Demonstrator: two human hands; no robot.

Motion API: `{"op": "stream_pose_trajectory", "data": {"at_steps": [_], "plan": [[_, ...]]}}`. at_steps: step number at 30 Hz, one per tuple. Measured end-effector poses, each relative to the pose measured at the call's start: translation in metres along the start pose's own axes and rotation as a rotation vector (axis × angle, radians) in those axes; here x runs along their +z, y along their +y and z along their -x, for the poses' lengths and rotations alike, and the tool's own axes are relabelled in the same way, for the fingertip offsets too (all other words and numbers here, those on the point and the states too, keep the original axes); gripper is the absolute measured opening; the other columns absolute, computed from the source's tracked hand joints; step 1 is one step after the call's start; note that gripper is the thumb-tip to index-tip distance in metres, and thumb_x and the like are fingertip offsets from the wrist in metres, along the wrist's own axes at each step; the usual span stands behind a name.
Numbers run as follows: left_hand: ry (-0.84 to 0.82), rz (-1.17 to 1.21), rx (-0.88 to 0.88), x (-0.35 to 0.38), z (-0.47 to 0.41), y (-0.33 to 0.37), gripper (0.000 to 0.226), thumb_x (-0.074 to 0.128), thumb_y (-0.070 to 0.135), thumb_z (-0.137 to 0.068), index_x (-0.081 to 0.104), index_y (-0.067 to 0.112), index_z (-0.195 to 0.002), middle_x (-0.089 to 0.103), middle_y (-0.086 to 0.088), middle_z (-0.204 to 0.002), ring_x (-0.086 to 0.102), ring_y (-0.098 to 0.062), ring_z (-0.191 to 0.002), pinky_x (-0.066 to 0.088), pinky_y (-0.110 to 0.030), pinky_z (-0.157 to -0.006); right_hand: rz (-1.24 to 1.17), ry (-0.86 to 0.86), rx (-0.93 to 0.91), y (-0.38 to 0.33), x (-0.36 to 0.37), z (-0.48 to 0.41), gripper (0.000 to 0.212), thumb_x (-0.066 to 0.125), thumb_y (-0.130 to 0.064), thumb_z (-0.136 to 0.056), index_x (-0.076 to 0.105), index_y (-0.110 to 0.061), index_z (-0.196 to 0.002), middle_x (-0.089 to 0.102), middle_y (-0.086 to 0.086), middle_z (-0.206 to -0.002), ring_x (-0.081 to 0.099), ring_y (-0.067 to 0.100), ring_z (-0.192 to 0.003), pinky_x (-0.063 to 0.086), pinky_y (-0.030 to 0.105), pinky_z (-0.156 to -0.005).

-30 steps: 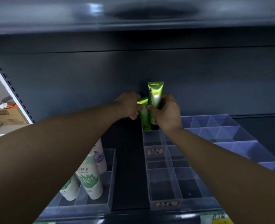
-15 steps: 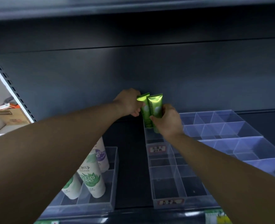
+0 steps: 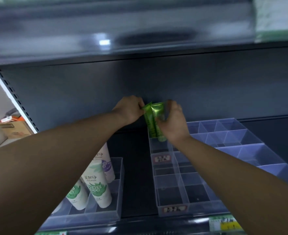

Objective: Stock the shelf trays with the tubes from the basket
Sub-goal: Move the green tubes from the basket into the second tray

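Left hand [image 3: 129, 111] pinches the left green tube [image 3: 147, 120] at its top. Right hand [image 3: 174, 123] curls round the right tube [image 3: 157, 112]; both stand in the tray [image 3: 180, 189].

Dark shelf [image 3: 134, 175]; clear divided tray [image 3: 241, 138] under and beyond right hand [image 3: 173, 122], smaller clear tray [image 3: 121, 184] below left hand [image 3: 129, 112], trays apart.

My left hand [image 3: 129, 110] pinches the top of the left green tube [image 3: 148, 120], and my right hand [image 3: 174, 123] grips the right green tube [image 3: 156, 112] touching it. Both stand on end in the clear tray's [image 3: 173, 212] far-left compartment. White tubes [image 3: 98, 190] stand near left.
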State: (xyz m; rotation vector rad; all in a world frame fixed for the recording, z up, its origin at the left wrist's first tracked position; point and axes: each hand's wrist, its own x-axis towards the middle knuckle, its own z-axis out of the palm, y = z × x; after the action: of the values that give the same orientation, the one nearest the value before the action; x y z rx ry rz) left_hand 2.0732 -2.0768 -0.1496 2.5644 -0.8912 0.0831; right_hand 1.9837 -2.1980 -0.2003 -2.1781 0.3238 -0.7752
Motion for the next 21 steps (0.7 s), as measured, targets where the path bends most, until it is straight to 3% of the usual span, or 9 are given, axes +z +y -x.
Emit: {"op": "stream_pose_trajectory", "data": {"at_steps": [3, 6, 9, 11, 15, 21], "plan": [[0.004, -0.091, 0.045, -0.009, 0.011, 0.006, 0.035, 0.06, 0.025, -0.089, 0.055, 0.012, -0.121, 0.061, -0.01, -0.12, 0.057, -0.023, -0.109, 0.042, -0.025, -0.089, 0.139, -0.053, -0.069, -0.009, -0.008, 0.006, 0.061, 0.064, -0.018, -0.085, 0.036, -0.007, -0.138, 0.042, 0.012, -0.131, 0.045, 0.025, -0.118, 0.039, 0.027, -0.098], [-0.006, -0.194, 0.097, -0.016, 0.025, 0.013, 0.044, 0.058, 0.027, -0.09, 0.048, 0.012, -0.13, 0.055, -0.013, -0.128, 0.053, -0.026, -0.115, 0.041, -0.025, -0.089, 0.279, -0.104, -0.11, -0.018, -0.014, 0.015, 0.066, 0.064, -0.022, -0.084, 0.033, -0.011, -0.142, 0.037, 0.011, -0.138, 0.043, 0.03, -0.123, 0.041, 0.042, -0.101], [-0.049, -0.272, 0.124, -0.022, 0.044, 0.018, 0.052, 0.055, 0.032, -0.091, 0.038, 0.016, -0.137, 0.046, -0.012, -0.136, 0.047, -0.027, -0.123, 0.039, -0.028, -0.096, 0.412, -0.166, -0.13, -0.031, -0.022, 0.026, 0.072, 0.062, -0.03, -0.084, 0.027, -0.018, -0.145, 0.028, 0.009, -0.146, 0.033, 0.031, -0.132, 0.037, 0.045, -0.105], [-0.073, -0.336, 0.129, -0.026, 0.058, 0.02, 0.059, 0.053, 0.036, -0.091, 0.03, 0.018, -0.142, 0.037, -0.011, -0.144, 0.038, -0.028, -0.13, 0.037, -0.036, -0.105, 0.494, -0.212, -0.147, -0.039, -0.028, 0.035, 0.078, 0.06, -0.036, -0.084, 0.019, -0.022, -0.148, 0.016, 0.006, -0.153, 0.018, 0.028, -0.141, 0.025, 0.044, -0.113], [-0.066, -0.514, 0.151, -0.033, 0.09, 0.026, 0.073, 0.049, 0.043, -0.091, 0.012, 0.02, -0.149, 0.016, -0.006, -0.155, 0.012, -0.027, -0.145, 0.012, -0.043, -0.119, 0.593, -0.285, -0.163, -0.054, -0.04, 0.055, 0.086, 0.057, -0.044, -0.084, 0.006, -0.025, -0.15, -0.001, 0.002, -0.157, -0.002, 0.026, -0.145, 0.009, 0.048, -0.118], [0.002, -0.6, 0.164, -0.041, 0.145, 0.036, 0.08, 0.044, 0.052, -0.089, 0.003, 0.021, -0.151, -0.002, -0.004, -0.159, -0.01, -0.025, -0.146, -0.006, -0.048, -0.118, 0.621, -0.325, -0.168, -0.075, -0.059, 0.093, 0.088, 0.056, -0.046, -0.084, 0.001, -0.027, -0.15, -0.01, -0.001, -0.158, -0.011, 0.026, -0.146, 0.001, 0.049, -0.118]]}}
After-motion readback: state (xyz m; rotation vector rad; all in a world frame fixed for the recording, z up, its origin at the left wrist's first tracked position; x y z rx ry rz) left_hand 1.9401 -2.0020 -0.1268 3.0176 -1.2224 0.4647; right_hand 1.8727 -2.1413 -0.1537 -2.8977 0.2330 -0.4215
